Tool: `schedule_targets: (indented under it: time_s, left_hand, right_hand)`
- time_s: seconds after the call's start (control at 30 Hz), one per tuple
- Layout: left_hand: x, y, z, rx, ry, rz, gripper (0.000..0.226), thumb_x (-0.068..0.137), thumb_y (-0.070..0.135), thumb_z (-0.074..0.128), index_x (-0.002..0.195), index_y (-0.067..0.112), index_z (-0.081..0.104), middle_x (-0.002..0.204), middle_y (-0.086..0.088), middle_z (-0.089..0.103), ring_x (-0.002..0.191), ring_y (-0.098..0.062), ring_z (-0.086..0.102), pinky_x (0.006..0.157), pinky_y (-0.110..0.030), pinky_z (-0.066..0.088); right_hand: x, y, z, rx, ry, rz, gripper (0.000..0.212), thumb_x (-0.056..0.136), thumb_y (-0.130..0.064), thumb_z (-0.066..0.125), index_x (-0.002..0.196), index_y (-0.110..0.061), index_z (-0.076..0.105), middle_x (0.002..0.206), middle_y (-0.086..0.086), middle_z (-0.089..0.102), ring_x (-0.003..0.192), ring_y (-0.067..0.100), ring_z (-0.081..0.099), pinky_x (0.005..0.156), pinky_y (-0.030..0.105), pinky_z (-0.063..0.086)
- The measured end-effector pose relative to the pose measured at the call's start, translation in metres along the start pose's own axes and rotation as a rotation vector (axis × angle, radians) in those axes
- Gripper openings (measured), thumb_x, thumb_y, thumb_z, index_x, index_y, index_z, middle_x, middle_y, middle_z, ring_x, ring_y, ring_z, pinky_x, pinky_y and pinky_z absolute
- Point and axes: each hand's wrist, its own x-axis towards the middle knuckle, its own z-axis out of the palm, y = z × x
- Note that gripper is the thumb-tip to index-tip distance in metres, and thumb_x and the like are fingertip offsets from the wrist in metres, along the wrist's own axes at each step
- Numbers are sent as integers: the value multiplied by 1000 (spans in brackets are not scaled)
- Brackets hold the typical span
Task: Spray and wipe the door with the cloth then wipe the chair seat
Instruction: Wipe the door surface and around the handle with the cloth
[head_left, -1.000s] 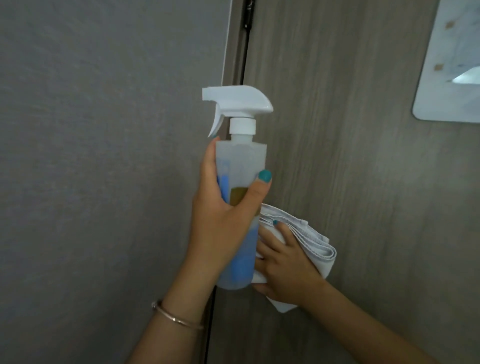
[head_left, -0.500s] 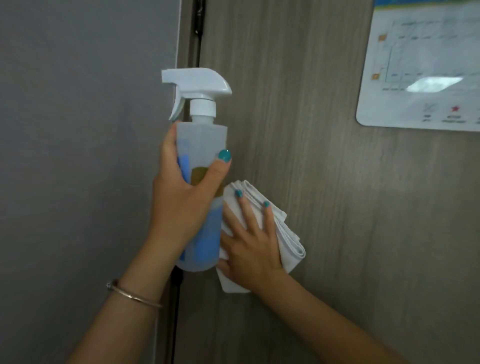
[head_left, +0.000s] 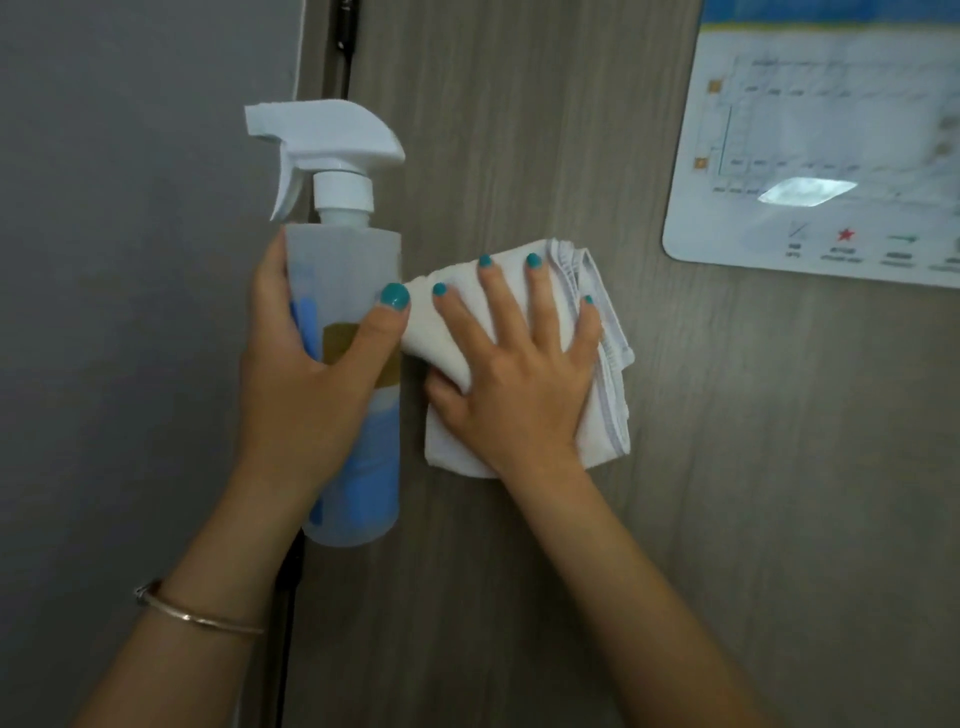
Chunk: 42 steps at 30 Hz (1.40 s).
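The grey-brown wood-grain door (head_left: 519, 130) fills the middle and right of the head view. My left hand (head_left: 306, 384) grips a clear spray bottle (head_left: 353, 260) with blue liquid and a white trigger head, held upright in front of the door's hinge edge, nozzle pointing left. My right hand (head_left: 519, 379) lies flat with fingers spread on a folded white cloth (head_left: 608, 374), pressing it against the door just right of the bottle. No chair is in view.
A grey wall (head_left: 130, 260) takes up the left side. A dark hinge gap (head_left: 343, 41) runs between wall and door. A laminated white chart (head_left: 831, 130) is fixed to the door at the upper right, close to the cloth.
My right hand has slid the cloth up and to the right across the door and spread its fingers. The bottle stays in my left hand. The view has shifted right, showing more of the chart.
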Motion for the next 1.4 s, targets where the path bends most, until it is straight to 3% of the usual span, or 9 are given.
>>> schedule_targets:
  time_s: [0.13,0.3,0.47,0.63,0.8,0.97,1.1,1.27,1.4]
  left_hand:
    - [-9,-2,5,-15,-38,-29,56,88,29,69,137,28,41,106,15,62,92,0,64,70,-15,54]
    - [-15,9,7,-21,-54,-51,51,87,31,70,131,33,44,114,7,62,97,-4,64,75,-17,53]
    - [-17,25,0,-3,-68,-43,61,87,34,70,139,28,40,118,11,60,100,0,62,79,-20,54]
    - [-16,31,-10,-17,-34,-59,60,89,26,69,141,25,38,111,17,60,96,6,62,74,-12,51]
    - [-24,27,-16,-3,-18,-79,66,89,28,69,145,22,35,114,13,62,97,1,64,76,-17,54]
    - [-41,26,-17,-7,-62,-118,63,88,28,69,143,26,37,105,19,63,92,4,65,71,-13,52]
    - [-53,32,-9,-53,-55,-132,58,87,26,69,138,28,41,110,14,62,93,2,64,70,-11,51]
    - [-58,42,16,-106,-83,-140,60,88,24,69,140,25,39,118,7,59,99,-2,63,74,-14,52]
    - [-60,41,33,-108,-70,-138,63,89,27,69,143,24,36,115,12,59,95,1,64,72,-14,52]
  right_hand:
    - [-86,-11,4,2,-102,-117,70,79,-58,64,144,-36,50,155,3,41,146,32,29,113,59,15]
    - [-157,-5,2,-69,-182,-353,75,72,-49,71,143,-35,50,151,-1,47,139,30,37,112,54,14]
    - [-66,21,-7,-57,-12,-220,58,90,-47,57,145,-31,49,148,4,51,140,34,40,112,54,22]
    - [58,61,-23,-58,-59,79,55,96,-59,36,147,-38,42,155,-1,40,148,35,24,113,67,9]
    - [-30,45,-12,-42,-57,-105,55,100,-57,34,149,-31,43,157,2,38,146,33,29,114,56,15]
    - [-191,21,-19,3,-252,-390,59,90,-53,49,144,-30,50,149,2,49,142,28,34,118,50,11]
    - [-199,46,-24,-55,-335,-646,60,92,-52,50,146,-27,46,151,5,47,141,33,34,121,53,4]
    - [-69,91,-40,-69,-63,-286,52,96,-52,45,142,-29,53,146,5,52,139,39,40,110,63,24]
    - [17,125,-46,-122,-35,-122,52,97,-58,39,141,-35,52,148,-2,51,144,33,34,114,64,17]
